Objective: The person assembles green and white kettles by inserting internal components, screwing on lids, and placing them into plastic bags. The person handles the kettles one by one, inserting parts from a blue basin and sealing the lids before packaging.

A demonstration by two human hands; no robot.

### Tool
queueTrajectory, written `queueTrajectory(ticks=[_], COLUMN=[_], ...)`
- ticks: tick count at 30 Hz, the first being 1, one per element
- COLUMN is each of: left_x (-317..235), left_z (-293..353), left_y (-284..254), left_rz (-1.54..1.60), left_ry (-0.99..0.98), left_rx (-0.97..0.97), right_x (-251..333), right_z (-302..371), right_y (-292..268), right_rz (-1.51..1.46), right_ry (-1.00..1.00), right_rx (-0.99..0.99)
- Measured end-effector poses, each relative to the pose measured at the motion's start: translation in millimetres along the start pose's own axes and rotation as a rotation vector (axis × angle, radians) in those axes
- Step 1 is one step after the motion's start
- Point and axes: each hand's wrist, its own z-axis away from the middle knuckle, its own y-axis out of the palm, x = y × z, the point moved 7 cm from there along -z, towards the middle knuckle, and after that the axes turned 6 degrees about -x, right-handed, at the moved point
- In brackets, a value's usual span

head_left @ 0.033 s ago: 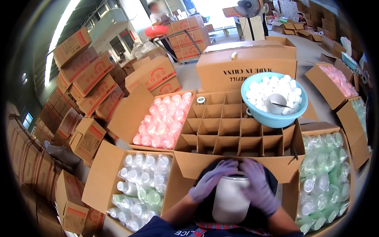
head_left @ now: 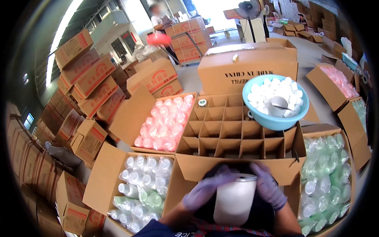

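Observation:
A white cylindrical canister (head_left: pixel 234 201) with a shiny metallic rim stands in front of my body, tilted slightly right. My left hand (head_left: pixel 207 189), in a purple glove, lies along its upper left side, fingers stretched toward the rim and blurred. My right hand (head_left: pixel 269 187), gloved alike, is at its right side with fingers extended, its fingertips above the rim's level; whether it touches the canister I cannot tell. Beyond my hands stands a divided cardboard carton (head_left: pixel 237 157), with a small white-and-green lid (head_left: pixel 202 102) in its far left part.
A blue basin (head_left: pixel 272 124) of white caps, with a grey cup (head_left: pixel 279 106) among them, rests on the carton's right. Boxes of pink (head_left: pixel 164 122), clear (head_left: pixel 138 173) and green (head_left: pixel 325 177) wrapped plastic parts surround it. A person (head_left: pixel 160 23) stands by stacked cartons behind.
My hands have moved apart from the canister's top toward its two sides, the right one outward. The canister leans a little more to the right.

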Motion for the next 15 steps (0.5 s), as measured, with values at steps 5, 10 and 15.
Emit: queueTrajectory(ticks=[5, 10, 15], left_x=[-18, -27, 24], left_z=[-38, -4, -42], left_y=[-33, 10, -57], left_rz=[-0.405, -0.443, -0.591], left_ry=[0.159, 0.774, 0.440], left_rx=[-0.341, 0.434, -0.123], right_x=[-15, -105, 3], right_z=[28, 23, 9], right_y=[-25, 6, -2], right_rz=[0.133, -0.026, -0.174], right_ry=[-0.196, 0.101, -0.207], right_rx=[-0.384, -0.149, -0.268])
